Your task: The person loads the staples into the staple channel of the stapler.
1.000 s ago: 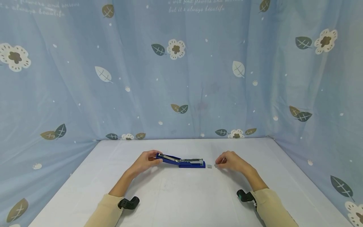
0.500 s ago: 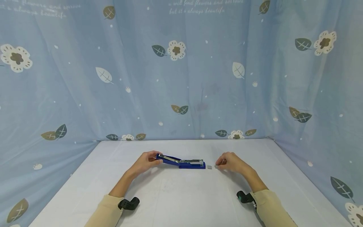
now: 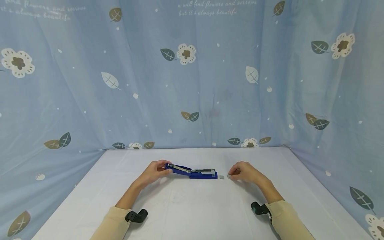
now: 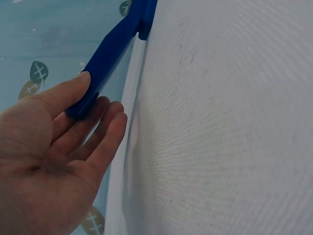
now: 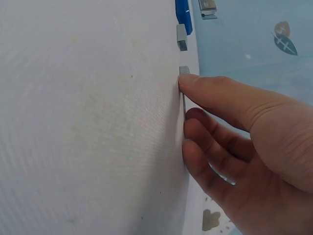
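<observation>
Stapler (image 3: 203, 175) is set on table (image 3: 192, 210) before curtain (image 3: 192, 83); to its right are located staple strip (image 3: 221, 177), then second strip (image 3: 228, 176).

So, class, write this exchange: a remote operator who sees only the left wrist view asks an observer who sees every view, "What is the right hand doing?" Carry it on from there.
Observer: The right hand pinches a small grey ridged block at its fingertips.
Operator: Is anything between that hand and the blue stapler?
Observer: Yes, a second grey block lies on the white tabletop between them.
Operator: I only get plain blue plastic. What shows on the stapler's upper side?
Observer: Metal parts show along it in the head view.
</observation>
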A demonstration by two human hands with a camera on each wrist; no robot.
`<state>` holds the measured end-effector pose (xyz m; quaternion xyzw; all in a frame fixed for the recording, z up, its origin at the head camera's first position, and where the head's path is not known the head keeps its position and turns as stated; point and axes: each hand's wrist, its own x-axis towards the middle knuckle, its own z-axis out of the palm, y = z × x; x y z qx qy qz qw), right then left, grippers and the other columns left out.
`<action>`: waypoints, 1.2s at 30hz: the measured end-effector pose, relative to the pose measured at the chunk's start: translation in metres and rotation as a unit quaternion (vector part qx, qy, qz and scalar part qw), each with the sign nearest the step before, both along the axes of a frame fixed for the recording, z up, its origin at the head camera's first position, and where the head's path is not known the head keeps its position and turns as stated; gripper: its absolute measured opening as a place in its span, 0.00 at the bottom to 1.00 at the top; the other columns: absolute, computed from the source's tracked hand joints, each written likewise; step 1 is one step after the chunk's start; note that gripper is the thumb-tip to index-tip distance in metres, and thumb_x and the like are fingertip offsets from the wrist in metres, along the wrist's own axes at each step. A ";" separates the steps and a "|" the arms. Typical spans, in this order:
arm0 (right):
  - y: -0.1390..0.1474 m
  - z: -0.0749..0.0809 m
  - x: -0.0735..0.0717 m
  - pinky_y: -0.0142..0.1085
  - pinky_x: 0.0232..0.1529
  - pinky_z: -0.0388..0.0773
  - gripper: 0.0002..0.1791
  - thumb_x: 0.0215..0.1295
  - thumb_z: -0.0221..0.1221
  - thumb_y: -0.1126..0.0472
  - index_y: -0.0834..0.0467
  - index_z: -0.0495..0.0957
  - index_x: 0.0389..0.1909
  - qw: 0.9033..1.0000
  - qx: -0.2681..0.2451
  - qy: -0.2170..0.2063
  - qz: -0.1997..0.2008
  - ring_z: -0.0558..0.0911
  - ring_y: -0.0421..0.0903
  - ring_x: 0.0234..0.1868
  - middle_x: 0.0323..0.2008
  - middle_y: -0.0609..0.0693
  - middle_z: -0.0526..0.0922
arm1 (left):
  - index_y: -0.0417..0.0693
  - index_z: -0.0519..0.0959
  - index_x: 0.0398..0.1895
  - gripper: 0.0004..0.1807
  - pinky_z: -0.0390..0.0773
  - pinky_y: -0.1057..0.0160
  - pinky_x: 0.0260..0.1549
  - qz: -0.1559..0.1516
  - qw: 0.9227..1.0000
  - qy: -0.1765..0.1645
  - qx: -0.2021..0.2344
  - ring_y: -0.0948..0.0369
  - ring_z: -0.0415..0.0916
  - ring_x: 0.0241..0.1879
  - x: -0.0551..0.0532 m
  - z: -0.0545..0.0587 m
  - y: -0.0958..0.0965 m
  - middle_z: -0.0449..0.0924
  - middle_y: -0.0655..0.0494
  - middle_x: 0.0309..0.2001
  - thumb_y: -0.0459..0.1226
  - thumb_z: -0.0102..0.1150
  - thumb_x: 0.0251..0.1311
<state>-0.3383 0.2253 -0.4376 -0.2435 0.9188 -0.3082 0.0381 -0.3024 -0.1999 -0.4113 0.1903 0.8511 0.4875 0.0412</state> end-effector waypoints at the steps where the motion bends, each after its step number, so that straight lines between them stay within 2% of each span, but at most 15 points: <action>1: 0.000 0.000 0.000 0.29 0.36 0.76 0.06 0.58 0.69 0.62 0.56 0.85 0.36 1.000 -0.001 -0.002 0.000 0.80 0.40 0.35 0.35 0.47 0.84 | 0.36 0.75 0.59 0.21 0.78 0.69 0.42 0.000 1.000 0.000 0.001 0.48 0.82 0.47 0.000 0.000 0.000 0.82 0.39 0.49 0.36 0.61 0.65; 13: 0.000 0.002 0.002 0.29 0.35 0.75 0.06 0.58 0.68 0.62 0.58 0.85 0.36 1.000 -0.003 -0.004 0.003 0.78 0.41 0.35 0.34 0.48 0.83 | 0.36 0.75 0.59 0.21 0.80 0.67 0.42 0.000 1.000 0.003 0.003 0.46 0.82 0.48 0.000 -0.002 0.001 0.82 0.38 0.50 0.36 0.61 0.65; 20: -0.001 0.002 0.000 0.29 0.35 0.75 0.06 0.59 0.68 0.62 0.58 0.85 0.36 1.000 -0.004 0.003 0.002 0.80 0.41 0.35 0.34 0.48 0.83 | 0.36 0.75 0.59 0.21 0.80 0.65 0.42 0.000 1.000 0.010 -0.005 0.50 0.83 0.46 0.000 -0.001 0.000 0.83 0.39 0.49 0.36 0.61 0.65; 29: -0.001 0.003 0.001 0.29 0.36 0.75 0.05 0.59 0.68 0.61 0.57 0.85 0.36 1.000 0.000 0.000 -0.008 0.77 0.40 0.35 0.34 0.47 0.82 | 0.36 0.75 0.59 0.21 0.81 0.63 0.43 -0.001 1.000 0.010 -0.007 0.49 0.83 0.47 0.000 0.001 0.001 0.83 0.39 0.50 0.36 0.61 0.65; 36: -0.001 0.002 0.001 0.30 0.36 0.75 0.05 0.59 0.68 0.61 0.57 0.85 0.36 1.000 0.002 0.000 -0.010 0.77 0.40 0.35 0.34 0.47 0.82 | 0.35 0.74 0.60 0.22 0.81 0.56 0.46 -0.002 1.000 0.004 -0.004 0.45 0.82 0.48 0.001 0.002 0.001 0.82 0.38 0.50 0.36 0.61 0.66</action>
